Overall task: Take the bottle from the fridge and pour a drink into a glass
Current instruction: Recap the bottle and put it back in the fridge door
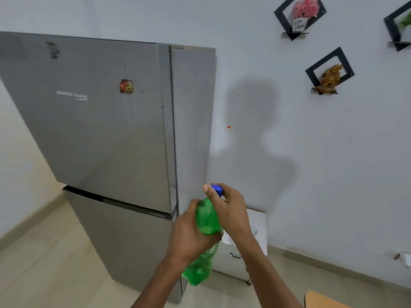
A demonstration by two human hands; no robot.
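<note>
A green plastic bottle (205,218) with a blue cap (217,189) is held upright in front of me, tilted a little. My left hand (189,234) is wrapped around the bottle's middle. My right hand (226,205) grips the cap with thumb and fingers. Behind the bottle stands the grey two-door fridge (106,121), both doors closed. A clear glass (253,231) is partly visible behind my right wrist, on a small white cabinet (258,221) to the right of the fridge.
A white wall fills the right side, with black diamond shelves holding a pink plant (303,10) and a golden figurine (329,80). A wooden corner (320,300) shows at the bottom right. Beige tiled floor (44,252) lies left of the fridge.
</note>
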